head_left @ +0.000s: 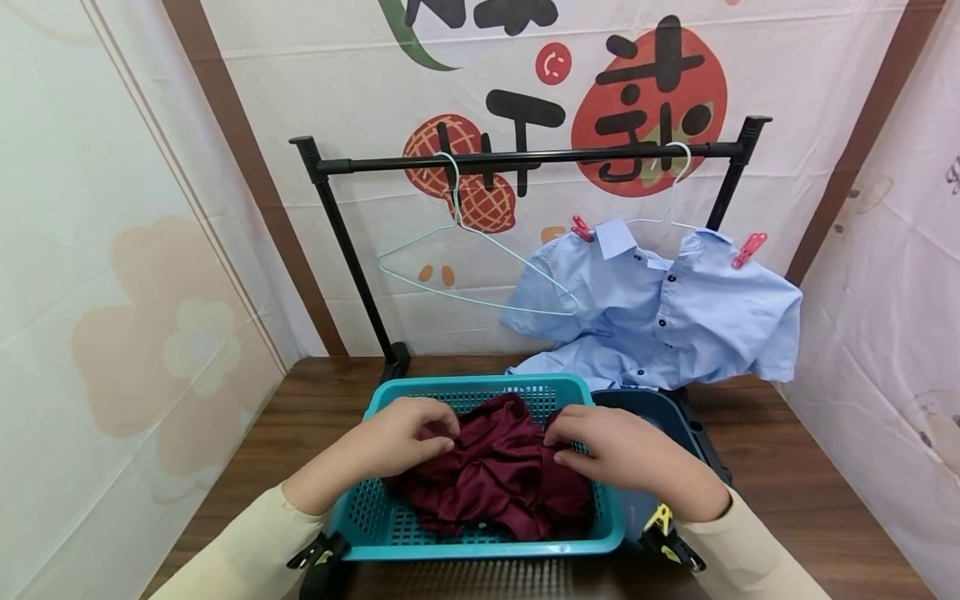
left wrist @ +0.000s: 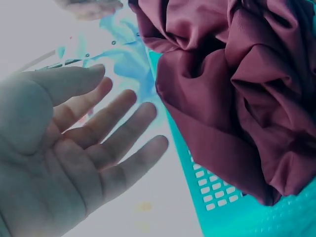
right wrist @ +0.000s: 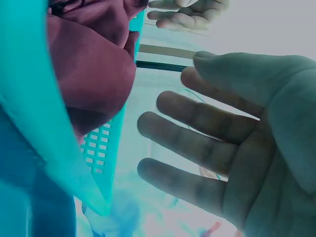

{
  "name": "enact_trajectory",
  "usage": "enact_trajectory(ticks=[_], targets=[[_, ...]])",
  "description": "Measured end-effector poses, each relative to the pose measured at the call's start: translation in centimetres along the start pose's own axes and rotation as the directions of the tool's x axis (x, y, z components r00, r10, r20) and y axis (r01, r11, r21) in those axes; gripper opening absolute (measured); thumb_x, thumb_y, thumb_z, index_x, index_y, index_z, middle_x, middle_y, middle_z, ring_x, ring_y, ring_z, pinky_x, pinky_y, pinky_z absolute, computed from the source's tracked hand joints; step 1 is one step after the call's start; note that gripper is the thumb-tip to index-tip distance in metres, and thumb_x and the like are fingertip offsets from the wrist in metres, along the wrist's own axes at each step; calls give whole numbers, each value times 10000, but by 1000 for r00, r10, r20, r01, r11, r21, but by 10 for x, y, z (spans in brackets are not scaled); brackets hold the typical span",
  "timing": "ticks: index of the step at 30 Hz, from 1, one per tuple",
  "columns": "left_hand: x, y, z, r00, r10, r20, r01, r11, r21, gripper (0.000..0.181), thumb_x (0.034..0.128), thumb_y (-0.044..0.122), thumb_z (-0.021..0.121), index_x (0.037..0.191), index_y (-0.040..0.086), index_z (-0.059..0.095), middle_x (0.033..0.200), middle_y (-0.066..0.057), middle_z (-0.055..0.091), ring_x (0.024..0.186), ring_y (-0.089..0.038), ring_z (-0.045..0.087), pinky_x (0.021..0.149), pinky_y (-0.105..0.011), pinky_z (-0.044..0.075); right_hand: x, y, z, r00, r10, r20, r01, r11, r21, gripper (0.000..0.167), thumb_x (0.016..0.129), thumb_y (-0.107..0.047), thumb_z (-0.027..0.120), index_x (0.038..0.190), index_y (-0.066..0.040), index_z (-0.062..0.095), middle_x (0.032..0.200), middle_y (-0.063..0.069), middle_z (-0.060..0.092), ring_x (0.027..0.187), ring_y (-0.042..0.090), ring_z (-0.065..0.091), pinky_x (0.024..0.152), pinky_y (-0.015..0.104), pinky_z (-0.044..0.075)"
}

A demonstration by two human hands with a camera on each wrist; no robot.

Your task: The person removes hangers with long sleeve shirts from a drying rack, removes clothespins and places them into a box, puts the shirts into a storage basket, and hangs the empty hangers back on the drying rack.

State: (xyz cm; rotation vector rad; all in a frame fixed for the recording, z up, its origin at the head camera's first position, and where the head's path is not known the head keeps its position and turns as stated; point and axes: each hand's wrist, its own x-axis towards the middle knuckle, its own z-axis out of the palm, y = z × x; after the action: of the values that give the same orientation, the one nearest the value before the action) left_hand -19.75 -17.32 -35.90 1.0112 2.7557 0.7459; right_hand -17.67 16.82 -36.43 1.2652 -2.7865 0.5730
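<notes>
A crumpled dark red cloth (head_left: 498, 471) lies in a teal basket (head_left: 480, 550). Over the cloth's left side is my left hand (head_left: 405, 433), and over its right side my right hand (head_left: 618, 446). In the left wrist view the left hand (left wrist: 84, 133) has its fingers spread and relaxed, apart from the cloth (left wrist: 217, 98). The right wrist view shows the right hand (right wrist: 222, 128) likewise with extended fingers, holding nothing, beside the cloth (right wrist: 89, 64).
Behind the basket stands a black rack (head_left: 525, 157). An empty pale green hanger (head_left: 480, 302) and a light blue shirt (head_left: 645, 308) with red clips (head_left: 748, 250) hang there. A dark blue container (head_left: 652, 410) is right of the basket, on the wooden table (head_left: 300, 425).
</notes>
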Motion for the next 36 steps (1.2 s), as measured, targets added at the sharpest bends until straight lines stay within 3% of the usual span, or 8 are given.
enact_trajectory(ticks=[8,13,19,25,29,36], targets=[[-11,-5,-12,992,-81,-100,77,996,-46,123,990,208,701,1071,300,693,1076,85,710,1011,-64,642,855,-383,554,-33,3,-5,992,25,-120,-26,1000,-9,154,985,-262,710,1138,-270,716,1086,-167,640,860,-59,583,729,241,535],[-16,-6,-19,980,-121,-161,113,992,-57,119,984,223,711,1068,306,697,1064,111,705,1021,-70,648,831,-340,547,-47,7,-10,987,34,-157,-37,999,-15,194,982,-250,714,1161,-323,686,1115,-185,641,903,-56,601,743,248,546],[-18,-11,-32,957,-177,-231,159,983,-92,115,990,245,707,1095,290,694,1077,82,708,1043,-105,644,863,-381,547,-58,13,-15,980,56,-189,-56,998,4,199,989,-245,705,1160,-342,682,1120,-208,638,941,-33,613,761,257,558],[-15,-19,-49,926,-253,-281,207,961,-182,119,1001,304,690,1112,262,701,1062,50,718,960,-160,655,794,-384,540,-64,21,-22,973,98,-208,-100,995,5,210,966,-193,729,1144,-298,691,1094,-183,662,966,-7,631,783,283,568],[-9,-24,-61,894,-303,-329,240,946,-219,163,1001,329,688,1115,214,704,1040,-26,725,888,-193,639,746,-370,532,-68,25,-26,965,117,-234,-123,992,-9,249,944,-158,749,1137,-303,687,1093,-190,663,971,-9,635,791,291,575],[-3,-37,-78,802,-378,-463,278,922,-271,227,982,330,715,1096,134,698,1008,-72,711,845,-235,615,650,-299,521,-69,27,-29,961,111,-253,-123,992,-32,237,943,-163,753,1135,-291,699,1082,-179,666,946,-3,633,777,299,573]])
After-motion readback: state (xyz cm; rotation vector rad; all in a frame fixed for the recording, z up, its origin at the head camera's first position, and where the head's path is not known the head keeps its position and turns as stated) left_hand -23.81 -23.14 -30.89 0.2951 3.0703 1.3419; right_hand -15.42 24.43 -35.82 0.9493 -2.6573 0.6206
